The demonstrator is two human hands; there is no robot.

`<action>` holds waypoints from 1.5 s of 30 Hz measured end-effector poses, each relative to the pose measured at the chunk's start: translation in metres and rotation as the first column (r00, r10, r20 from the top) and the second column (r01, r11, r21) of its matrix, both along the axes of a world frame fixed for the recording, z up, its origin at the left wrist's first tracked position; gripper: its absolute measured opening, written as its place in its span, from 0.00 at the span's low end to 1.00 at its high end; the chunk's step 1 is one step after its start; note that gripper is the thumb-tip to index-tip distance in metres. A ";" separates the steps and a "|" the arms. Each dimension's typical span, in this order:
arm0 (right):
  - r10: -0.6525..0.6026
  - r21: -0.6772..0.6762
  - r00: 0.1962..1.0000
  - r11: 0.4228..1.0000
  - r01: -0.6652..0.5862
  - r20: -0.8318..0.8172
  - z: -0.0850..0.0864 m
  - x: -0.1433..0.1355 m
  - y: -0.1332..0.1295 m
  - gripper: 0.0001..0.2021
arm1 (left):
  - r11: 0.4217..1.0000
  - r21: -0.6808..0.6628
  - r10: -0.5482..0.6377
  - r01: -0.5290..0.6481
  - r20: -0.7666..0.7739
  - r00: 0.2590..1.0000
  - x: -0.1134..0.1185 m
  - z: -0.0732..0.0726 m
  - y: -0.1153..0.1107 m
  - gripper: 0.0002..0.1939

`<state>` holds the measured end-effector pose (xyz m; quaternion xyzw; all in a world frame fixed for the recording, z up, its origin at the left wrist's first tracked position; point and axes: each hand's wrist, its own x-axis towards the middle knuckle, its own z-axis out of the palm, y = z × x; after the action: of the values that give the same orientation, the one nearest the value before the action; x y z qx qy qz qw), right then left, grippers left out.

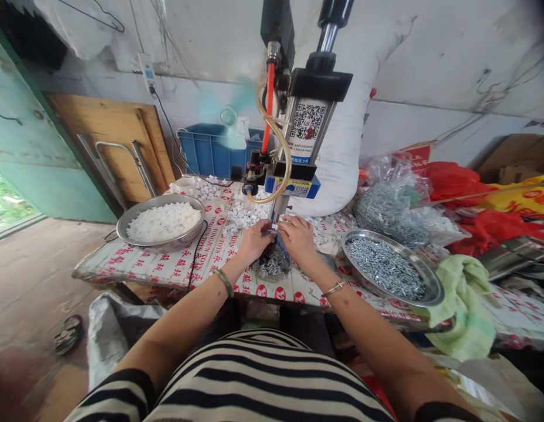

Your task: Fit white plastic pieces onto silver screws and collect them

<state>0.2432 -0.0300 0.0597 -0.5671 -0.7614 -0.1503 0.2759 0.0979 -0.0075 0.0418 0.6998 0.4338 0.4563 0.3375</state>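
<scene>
My left hand (255,242) and my right hand (298,239) meet under the ram of a pneumatic press (303,129), fingers curled in. A small white plastic piece (274,227) shows between the fingertips, closest to my right thumb. What my left fingers pinch is too small to make out. Just below the hands lies a heap of metal pins (273,265) at the foot of the press. Loose white plastic pieces (247,214) are scattered behind my hands on the printed table covering (228,272).
On the left stands a metal bowl (197,230) of white pieces; on the right, a metal bowl (435,296) of pins. A green cloth (462,299) hangs over the table edge. A spinning fan (228,115), blue crate (201,153) and white sack (342,170) stand behind.
</scene>
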 end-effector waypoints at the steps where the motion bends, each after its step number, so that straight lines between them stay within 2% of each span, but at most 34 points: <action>1: -0.008 -0.018 1.000 1.000 0.008 0.016 0.001 -0.002 0.003 0.10 | 1.000 -0.004 -0.007 0.007 -0.009 1.000 0.001 -0.001 0.002 0.17; 10: -0.047 -0.105 0.989 0.993 0.061 0.139 0.008 -0.011 0.001 0.11 | 0.996 -0.055 -0.065 0.066 0.030 0.997 0.001 -0.012 0.011 0.19; 14: -0.013 -0.068 0.973 0.997 0.029 0.232 0.007 -0.012 -0.002 0.13 | 0.998 0.019 -0.062 0.062 -0.022 0.998 0.000 -0.011 0.008 0.16; 17: 0.049 -0.030 0.962 0.999 -0.043 0.268 0.000 -0.009 -0.002 0.13 | 0.992 0.129 0.018 -0.002 -0.118 0.993 0.002 -0.009 0.003 0.12; 21: 0.080 -0.004 0.979 0.997 -0.080 0.189 -0.010 -0.005 -0.003 0.14 | 0.949 0.307 0.157 -0.074 -0.256 0.954 0.006 -0.012 0.001 0.11; 24: 0.035 -0.051 0.998 0.998 -0.032 0.059 -0.013 -0.001 -0.009 0.15 | 0.915 0.398 0.188 -0.062 -0.287 0.939 0.007 -0.014 0.003 0.10; 27: -0.051 -0.098 0.997 0.994 0.045 -0.054 -0.016 0.011 -0.024 0.16 | 0.904 0.424 0.202 -0.063 -0.293 0.935 0.007 -0.015 0.003 0.09; 30: -0.209 -0.109 0.976 0.973 0.201 -0.061 -0.026 0.033 -0.045 0.16 | 0.905 0.419 0.211 -0.071 -0.298 0.931 0.006 -0.015 0.003 0.10; 34: -0.372 -0.091 0.924 0.921 0.379 0.090 -0.055 0.057 -0.078 0.15 | 0.905 0.418 0.223 -0.082 -0.301 0.927 0.006 -0.015 0.003 0.10; 37: -0.377 -0.034 0.902 0.919 0.392 0.209 -0.077 0.062 -0.095 0.16 | 0.905 0.415 0.225 -0.090 -0.290 0.930 0.007 -0.015 0.003 0.10; 39: -0.374 0.003 0.894 0.923 0.385 0.248 -0.085 0.062 -0.099 0.17 | 0.908 0.410 0.219 -0.089 -0.282 0.934 0.007 -0.016 0.003 0.09; 45: -0.372 0.023 0.890 0.925 0.379 0.262 -0.089 0.061 -0.098 0.18 | 0.932 0.353 0.166 -0.077 -0.227 0.960 0.005 -0.014 0.003 0.09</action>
<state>0.3043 -0.1280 -0.0293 -0.6825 -0.6691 -0.2636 0.1304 0.1025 -0.0050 0.0278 0.7715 0.4306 0.4515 0.1242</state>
